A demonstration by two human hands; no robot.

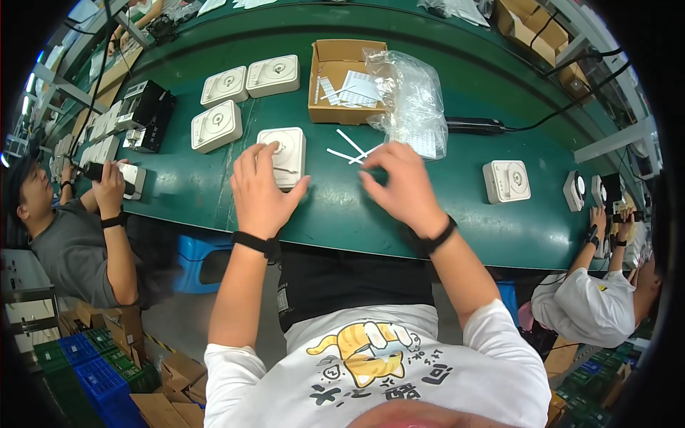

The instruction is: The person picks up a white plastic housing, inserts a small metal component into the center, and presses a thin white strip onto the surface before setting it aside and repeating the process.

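Observation:
My left hand (258,187) lies over a small white boxy device like a mini record player (291,153), with a round dial and a little arm on top. Its fingers reach across the left side and the thumb sits by the lower right corner, holding the device against the table. To the right, my right hand (403,185) hovers low with fingers bent and a gap between thumb and forefinger; nothing shows in it. Several thin white strips (348,138) lie crossed just beyond those fingertips.
Three similar devices (274,75) stand at the back left, another (507,181) at right. An open cardboard box (341,51) holds label sheets, beside clear plastic bags (414,93) and a black corded tool (474,125). People work at both sides of the green table (342,228).

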